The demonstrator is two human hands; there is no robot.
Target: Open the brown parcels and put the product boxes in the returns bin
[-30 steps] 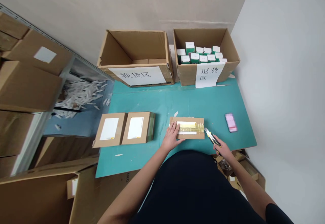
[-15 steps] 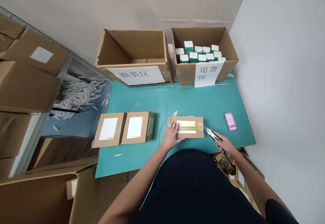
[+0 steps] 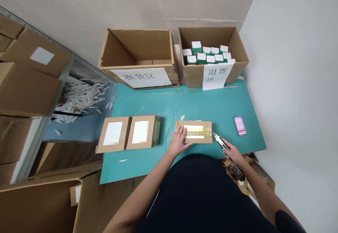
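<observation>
Teal tabletop (image 3: 211, 102) surrounds taped box (image 3: 198, 134), cutter (image 3: 220, 143) beside its right edge.

pink item (image 3: 240, 125): pixelated | parcel (image 3: 198, 133): partly under left hand (image 3: 178, 142) | lower-left carton (image 3: 91, 205): cut off

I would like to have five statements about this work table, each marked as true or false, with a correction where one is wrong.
1. The right hand holds a utility knife. True.
2. The left hand rests on the left end of the taped parcel. True.
3. The small green-and-white boxes stand in the left open carton. False: they stand in the right open carton.
4. Four labelled boxes lie left of the taped parcel on the table. False: there are two labelled boxes, side by side.
5. The tabletop is red. False: the tabletop is blue-green.
</observation>
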